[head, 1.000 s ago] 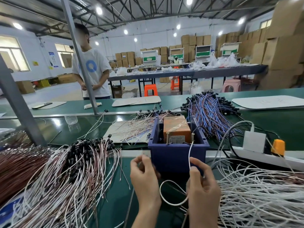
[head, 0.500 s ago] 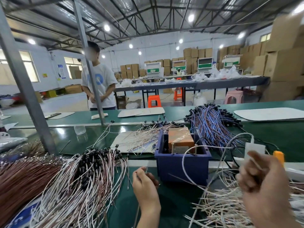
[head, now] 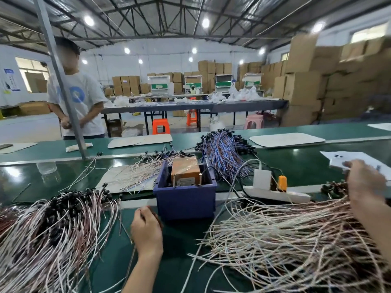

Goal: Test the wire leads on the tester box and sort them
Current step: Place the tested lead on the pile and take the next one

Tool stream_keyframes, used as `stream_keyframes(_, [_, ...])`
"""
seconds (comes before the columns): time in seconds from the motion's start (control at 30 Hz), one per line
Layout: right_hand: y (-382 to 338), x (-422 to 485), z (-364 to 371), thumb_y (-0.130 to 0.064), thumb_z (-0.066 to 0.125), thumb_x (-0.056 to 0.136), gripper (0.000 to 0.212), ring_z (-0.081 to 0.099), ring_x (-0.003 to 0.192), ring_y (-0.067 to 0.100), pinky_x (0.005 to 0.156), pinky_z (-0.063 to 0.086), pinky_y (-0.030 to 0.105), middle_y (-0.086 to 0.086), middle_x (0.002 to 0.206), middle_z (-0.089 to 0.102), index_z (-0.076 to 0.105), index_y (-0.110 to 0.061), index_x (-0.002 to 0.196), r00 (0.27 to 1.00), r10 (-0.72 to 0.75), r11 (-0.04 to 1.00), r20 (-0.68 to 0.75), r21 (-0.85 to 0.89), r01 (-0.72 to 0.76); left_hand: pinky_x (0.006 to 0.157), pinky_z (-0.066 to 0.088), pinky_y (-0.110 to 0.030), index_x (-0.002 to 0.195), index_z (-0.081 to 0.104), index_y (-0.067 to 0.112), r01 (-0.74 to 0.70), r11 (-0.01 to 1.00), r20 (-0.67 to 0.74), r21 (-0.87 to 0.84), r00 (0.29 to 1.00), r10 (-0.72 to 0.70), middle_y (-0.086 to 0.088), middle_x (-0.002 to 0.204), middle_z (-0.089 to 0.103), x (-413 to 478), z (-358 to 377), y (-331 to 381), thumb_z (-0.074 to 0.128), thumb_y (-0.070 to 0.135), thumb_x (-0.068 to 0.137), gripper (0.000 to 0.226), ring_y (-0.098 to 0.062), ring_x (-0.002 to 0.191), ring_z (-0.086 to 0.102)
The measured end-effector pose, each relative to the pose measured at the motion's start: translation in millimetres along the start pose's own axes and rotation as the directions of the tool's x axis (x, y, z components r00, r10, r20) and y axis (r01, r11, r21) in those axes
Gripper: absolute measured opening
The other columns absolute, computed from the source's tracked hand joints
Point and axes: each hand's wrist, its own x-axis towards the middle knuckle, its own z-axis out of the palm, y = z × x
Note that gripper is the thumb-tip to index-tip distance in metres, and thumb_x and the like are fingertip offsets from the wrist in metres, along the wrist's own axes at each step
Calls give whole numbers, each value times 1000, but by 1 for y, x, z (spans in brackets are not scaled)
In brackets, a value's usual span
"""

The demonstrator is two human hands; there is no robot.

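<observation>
Wire leads (head: pixel 296 240) heaped in a big loose fan on the right half of the green bench (head: pixel 302 166), off to the right of the tester box (head: pixel 185 169) and a bit nearer the body. Long axis running from bare tips near the middle out to black-capped ends at the far right, so a leftward drag toward the box for any single lead. Orange box itself sat inside a blue bin (head: pixel 186 201), dead ahead, with two upright pins at its front edge. Second heap (head: pixel 53 229) over on the left, caps on the far side, probably the sorted lot, but only guessing. Now the right hand (head: pixel 364 182): out at the capped end of the fan, touching or just above it, too blurred to tell whether gripping a lead or not. Then the left hand (head: pixel 147 231): fingers curled, knuckles up, just beside the bin's near left corner, no telling if pinching anything. Clearly the nearer of the two to the pins, though. Open green strip between the two heaps, right in front of the bin, so decent room to swing a lead across. Worth watching: power strip (head: pixel 275 194) and its cables just right of the bin, between fan and pins, an easy snag. Blue-purple bundle (head: pixel 224 153) behind the box, out of the way.
</observation>
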Motion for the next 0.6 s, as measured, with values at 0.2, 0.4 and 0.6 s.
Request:
stream_keyframes(0.2, [5, -65, 8, -27, 45, 96, 25, 54, 103, 34, 97, 35, 45, 10, 101, 64, 66, -15, 105, 826, -560, 738, 63, -415, 532, 72, 39, -40, 85, 62, 11, -30, 998, 50, 64, 998, 26, -2, 75, 61, -5, 5, 1, 38, 22, 105, 33, -31, 79, 55])
stream_keyframes(0.4, [27, -144, 72, -25, 52, 99, 42, 57, 117, 19, 106, 40, 35, 5, 129, 64, 54, -16, 140, 585, -558, 529, 589, -291, 797, 51, 40, -29, 90, 64, 9, 69, 997, 247, 47, 966, -78, -7, 70, 61, -6, -2, 6, 38, 14, 105, 31, -20, 57, 53])
stream_keyframes(0.6, [38, -153, 111, -41, 36, 106, 53, 51, 130, 31, 108, 43, 42, 14, 147, 50, 35, -11, 149, 704, -4, 533, 711, -594, 603, 54, 49, -34, 88, 66, 5, -3, 997, 366, 75, 930, -25, -11, 71, 64, 32, -57, 28, 43, 14, 104, 29, -18, 54, 58])
